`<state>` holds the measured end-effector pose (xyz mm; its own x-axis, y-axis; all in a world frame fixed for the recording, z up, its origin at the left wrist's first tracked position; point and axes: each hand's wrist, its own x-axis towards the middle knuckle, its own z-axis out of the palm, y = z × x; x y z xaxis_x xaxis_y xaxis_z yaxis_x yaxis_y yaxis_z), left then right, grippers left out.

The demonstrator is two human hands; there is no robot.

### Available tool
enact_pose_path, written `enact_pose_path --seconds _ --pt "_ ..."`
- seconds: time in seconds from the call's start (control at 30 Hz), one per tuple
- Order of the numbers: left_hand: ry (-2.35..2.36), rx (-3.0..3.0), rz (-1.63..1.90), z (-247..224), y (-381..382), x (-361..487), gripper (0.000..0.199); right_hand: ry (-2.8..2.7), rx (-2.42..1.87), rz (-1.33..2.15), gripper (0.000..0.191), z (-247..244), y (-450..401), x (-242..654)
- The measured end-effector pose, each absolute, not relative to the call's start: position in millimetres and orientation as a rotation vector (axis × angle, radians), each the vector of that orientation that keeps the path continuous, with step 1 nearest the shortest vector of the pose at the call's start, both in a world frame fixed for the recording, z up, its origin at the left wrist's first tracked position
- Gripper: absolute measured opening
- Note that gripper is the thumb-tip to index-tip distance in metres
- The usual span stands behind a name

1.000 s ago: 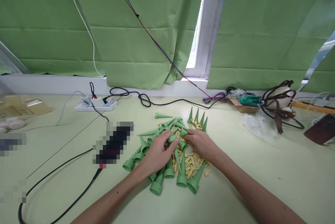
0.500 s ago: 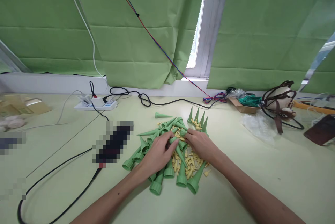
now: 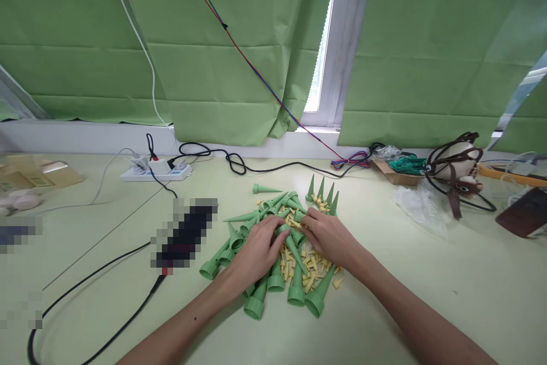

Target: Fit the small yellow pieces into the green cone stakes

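My left hand [image 3: 260, 246] is closed around a green plastic cone [image 3: 296, 252], its narrow tip slanting down to the right. Close by, my right hand [image 3: 323, 232] has its fingers pinched on a small yellow plastic piece [image 3: 294, 224], partly hidden by the fingertips. Under and around both hands lies a pile of green cones [image 3: 255, 301] with wide ribbed caps, mixed with many loose yellow pieces [image 3: 314, 265]. Behind my right hand several cones [image 3: 321, 188] stand tip up in a row, with yellow bits at their bases. A single cone [image 3: 267, 188] lies apart at the back.
A blurred dark device [image 3: 188, 234] with a black cable lies left of the pile. Along the back are a white power strip [image 3: 158, 170] and a black cord [image 3: 282, 168]. At right sit a plastic bag [image 3: 421, 205], a cardboard box [image 3: 395, 173] and a brown pouch [image 3: 521, 211].
My right hand has shifted slightly, and a yellow piece now shows at its fingertips. My left hand keeps its hold on the green cone, almost unmoved.
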<state>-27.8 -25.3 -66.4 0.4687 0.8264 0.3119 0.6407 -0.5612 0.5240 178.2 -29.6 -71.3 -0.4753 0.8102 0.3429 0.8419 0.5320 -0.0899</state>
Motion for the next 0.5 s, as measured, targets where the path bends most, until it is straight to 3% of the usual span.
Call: enact_pose_path --seconds 0.5 --pt "1.249 2.393 0.837 -65.1 -25.3 -28.9 0.027 -2.253 -1.077 -0.079 0.017 -69.0 -35.4 174.2"
